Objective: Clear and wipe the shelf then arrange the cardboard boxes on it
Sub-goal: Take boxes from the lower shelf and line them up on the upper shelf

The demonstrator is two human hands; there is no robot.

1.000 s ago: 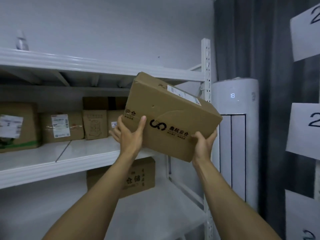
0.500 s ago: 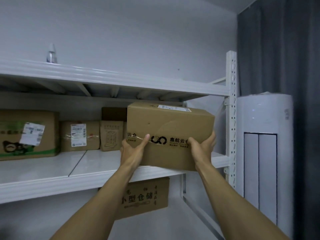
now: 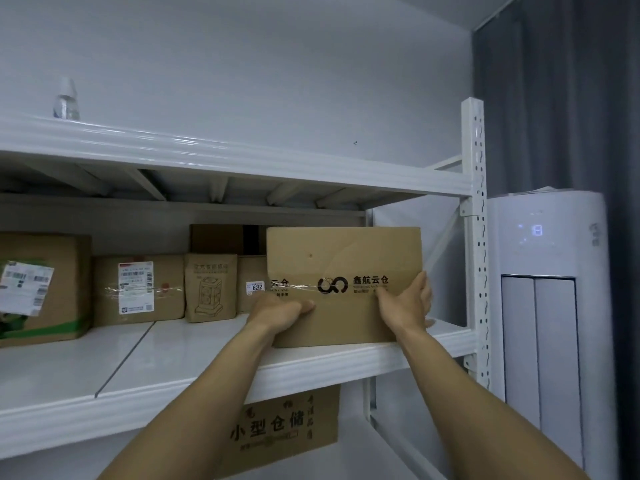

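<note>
Cardboard box (image 3: pixel 343 271) sat on the shelf (image 3: pixel 207 344) front, left hand (image 3: pixel 280 311) fingers curled around its corner, right hand (image 3: pixel 407 303) pressed flat on its side; arranging step, probably needing a push rearward.
</note>
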